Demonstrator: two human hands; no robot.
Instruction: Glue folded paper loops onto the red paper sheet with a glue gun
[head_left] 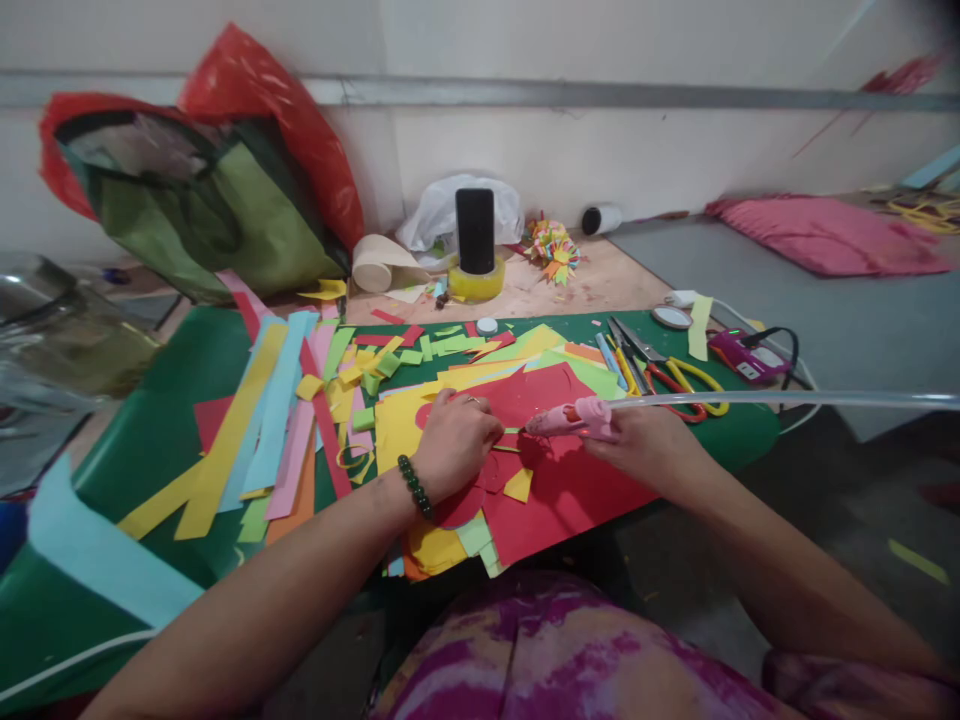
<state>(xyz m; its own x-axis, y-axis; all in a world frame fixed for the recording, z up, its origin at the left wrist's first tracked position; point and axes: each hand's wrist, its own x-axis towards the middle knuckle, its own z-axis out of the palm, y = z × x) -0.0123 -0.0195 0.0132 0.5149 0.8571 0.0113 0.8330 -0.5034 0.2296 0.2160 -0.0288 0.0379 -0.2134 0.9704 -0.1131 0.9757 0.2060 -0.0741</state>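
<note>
Head view: right hand (643, 446) wrapped round pink plastic glue gun (564, 417), beside narrow green paper strip (511, 431) over red paper sheet (574, 495). Left hand (459, 440): fingers bunched near strip, grip unclear. Gun probably light, rigid; strip likely flimsy, best pinched by edges.

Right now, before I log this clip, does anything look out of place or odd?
Yes: one yellow strip lies on the floor at right, apart from the paper strips on the green cover. The phone is propped upright by a tape roll, an unusual stand. Nothing odd shows at the right hand, gripping the pink glue gun.
</note>
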